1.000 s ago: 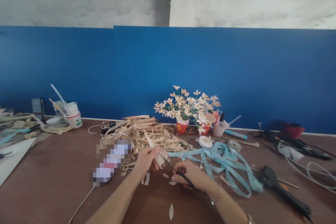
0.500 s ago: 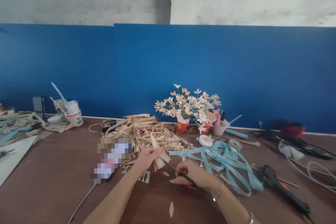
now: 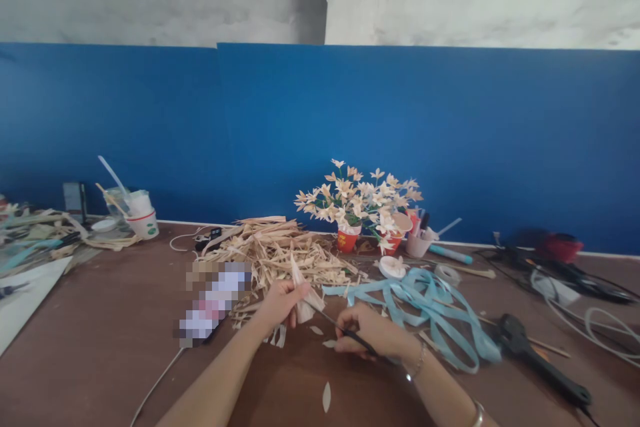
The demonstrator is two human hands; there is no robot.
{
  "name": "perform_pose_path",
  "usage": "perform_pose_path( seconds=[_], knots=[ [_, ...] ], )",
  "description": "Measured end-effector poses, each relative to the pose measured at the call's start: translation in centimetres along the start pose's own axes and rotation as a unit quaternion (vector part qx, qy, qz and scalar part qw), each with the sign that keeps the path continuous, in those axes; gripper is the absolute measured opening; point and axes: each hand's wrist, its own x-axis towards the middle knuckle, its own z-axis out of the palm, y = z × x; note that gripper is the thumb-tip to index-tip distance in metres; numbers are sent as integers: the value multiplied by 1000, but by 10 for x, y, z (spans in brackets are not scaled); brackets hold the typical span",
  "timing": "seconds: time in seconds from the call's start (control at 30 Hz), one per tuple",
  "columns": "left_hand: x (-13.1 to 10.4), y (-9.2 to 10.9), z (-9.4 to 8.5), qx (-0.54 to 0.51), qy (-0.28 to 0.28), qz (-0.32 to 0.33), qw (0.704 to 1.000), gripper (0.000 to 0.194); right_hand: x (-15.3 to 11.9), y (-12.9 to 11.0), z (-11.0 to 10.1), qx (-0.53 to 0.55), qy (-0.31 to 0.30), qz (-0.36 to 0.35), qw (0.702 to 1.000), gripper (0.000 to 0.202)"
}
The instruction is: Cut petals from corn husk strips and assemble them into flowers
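Observation:
Pinched in my left hand point(image 3: 283, 301) is a pale piece of dried husk point(image 3: 309, 303), its narrow end pointing up. My right hand point(image 3: 364, 331) is closed around dark-handled scissors point(image 3: 327, 317), whose blades reach the lower edge of the husk. Small leaf-shaped pieces lie below: one petal point(image 3: 327, 397) near the front, another cut piece point(image 3: 316, 331) between my hands, and a third by my right fingertips. Behind my left hand spreads a heap of dried husk strips point(image 3: 270, 243).
Potted husk flowers point(image 3: 350, 203) stand at the back by a blue partition point(image 3: 425, 120). Tangled light-blue ribbon point(image 3: 425, 307) and a black-handled tool point(image 3: 543, 360) lie at right. A phone with a blurred screen point(image 3: 215, 307) is at left, its cable running forward. A white cup point(image 3: 143, 225) stands farther left.
My hands stay in nearly the same place. The scissors have shifted very slightly against the husk, and the view has barely moved.

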Motion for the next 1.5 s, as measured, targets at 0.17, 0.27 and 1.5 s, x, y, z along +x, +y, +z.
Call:
perform_pose_path(
  seconds=[0.17, 0.27, 1.5],
  knots=[
    [2, -2, -1, 10, 30, 20, 999, 47, 1, 2, 1, 2, 2, 11, 1000, 30],
    [4, -2, -1, 1, 60, 21, 998, 47, 1, 2, 1, 13, -17, 7, 1000, 29],
    [9, -5, -4, 9, 90, 30, 995, 48, 4, 3, 3, -15, -5, 0, 1000, 31]
  ],
)
